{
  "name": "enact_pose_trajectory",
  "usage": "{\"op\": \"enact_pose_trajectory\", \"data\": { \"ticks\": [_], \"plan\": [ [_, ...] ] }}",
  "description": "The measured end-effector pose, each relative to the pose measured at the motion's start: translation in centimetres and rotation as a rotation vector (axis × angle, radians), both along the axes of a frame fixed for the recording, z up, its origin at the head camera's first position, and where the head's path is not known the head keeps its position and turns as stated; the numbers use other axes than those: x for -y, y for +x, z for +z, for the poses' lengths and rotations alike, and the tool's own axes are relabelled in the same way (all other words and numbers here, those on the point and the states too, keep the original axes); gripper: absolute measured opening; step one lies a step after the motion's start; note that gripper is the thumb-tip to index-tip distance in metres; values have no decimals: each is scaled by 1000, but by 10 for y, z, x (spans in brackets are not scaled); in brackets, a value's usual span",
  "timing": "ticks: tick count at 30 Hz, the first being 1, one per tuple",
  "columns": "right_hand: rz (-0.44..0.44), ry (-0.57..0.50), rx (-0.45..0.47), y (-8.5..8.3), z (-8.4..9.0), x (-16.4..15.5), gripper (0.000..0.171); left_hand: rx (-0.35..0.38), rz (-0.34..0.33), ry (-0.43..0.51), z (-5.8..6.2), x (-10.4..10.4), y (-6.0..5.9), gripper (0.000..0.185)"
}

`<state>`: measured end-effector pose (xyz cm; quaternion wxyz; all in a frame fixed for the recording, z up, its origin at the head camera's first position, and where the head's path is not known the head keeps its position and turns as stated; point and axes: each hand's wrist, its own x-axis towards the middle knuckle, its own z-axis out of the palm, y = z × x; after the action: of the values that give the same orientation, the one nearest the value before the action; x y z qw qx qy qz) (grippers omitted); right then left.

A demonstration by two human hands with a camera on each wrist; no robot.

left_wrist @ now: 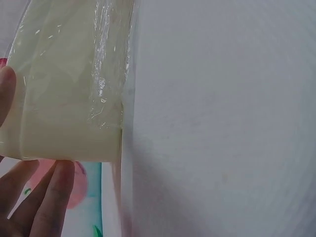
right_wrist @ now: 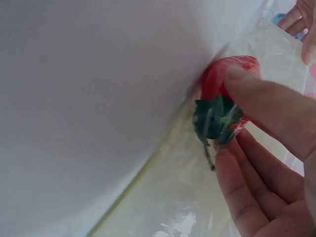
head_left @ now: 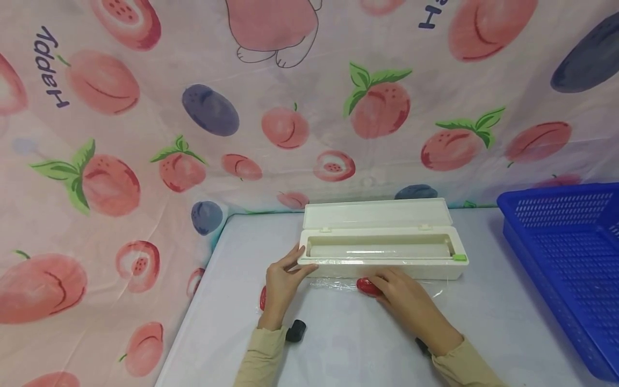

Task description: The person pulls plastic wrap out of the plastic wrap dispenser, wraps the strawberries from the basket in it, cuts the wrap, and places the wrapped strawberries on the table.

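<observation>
A cream cling film box [head_left: 382,266] lies open on the white table [head_left: 338,349], lid [head_left: 377,214] tipped back, with the film roll [head_left: 377,250] inside and a green slider [head_left: 459,257] at its right end. My left hand [head_left: 282,279] grips the box's left end, thumb on the front rim; the left wrist view shows the box [left_wrist: 59,98] between thumb and fingers [left_wrist: 44,197]. A sheet of film [head_left: 333,284] lies in front of the box. On it, my right hand [head_left: 401,295] pinches a red fruit [head_left: 366,286] with a green calyx [right_wrist: 215,118], film over it [right_wrist: 219,79].
A blue perforated basket [head_left: 556,242] stands at the table's right edge. A peach-print cloth [head_left: 145,134] hangs behind and to the left. A small black device [head_left: 296,330] sits by my left wrist.
</observation>
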<state>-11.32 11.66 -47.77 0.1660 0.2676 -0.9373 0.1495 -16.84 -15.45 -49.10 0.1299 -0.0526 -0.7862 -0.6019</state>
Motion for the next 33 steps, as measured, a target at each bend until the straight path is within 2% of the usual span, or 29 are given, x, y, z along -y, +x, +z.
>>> {"op": "enact_pose_trajectory", "data": {
  "ticks": [4, 9, 19, 23, 27, 30, 33],
  "plan": [
    [2, -32, 11, 0, -1, 1, 45, 7, 11, -15, 1, -1, 1, 56],
    [2, -22, 6, -1, -1, 3, 40, 9, -12, -16, 1, 2, 2, 58],
    [-8, -8, 52, 2, 1, 4, 45, 3, -65, -51, 3, 4, 6, 62],
    [-14, -28, 75, 1, -1, 3, 49, 3, -87, -116, 8, 4, 9, 66],
    [-17, -34, 50, -1, -3, 4, 46, -37, -30, -265, 19, 3, 16, 71],
    [-19, -32, 31, -1, -3, 5, 44, -108, 41, -376, 28, 1, 24, 72],
    [-16, -30, 43, -1, -2, 4, 44, -206, 80, -423, 37, -3, 32, 67]
  ]
}}
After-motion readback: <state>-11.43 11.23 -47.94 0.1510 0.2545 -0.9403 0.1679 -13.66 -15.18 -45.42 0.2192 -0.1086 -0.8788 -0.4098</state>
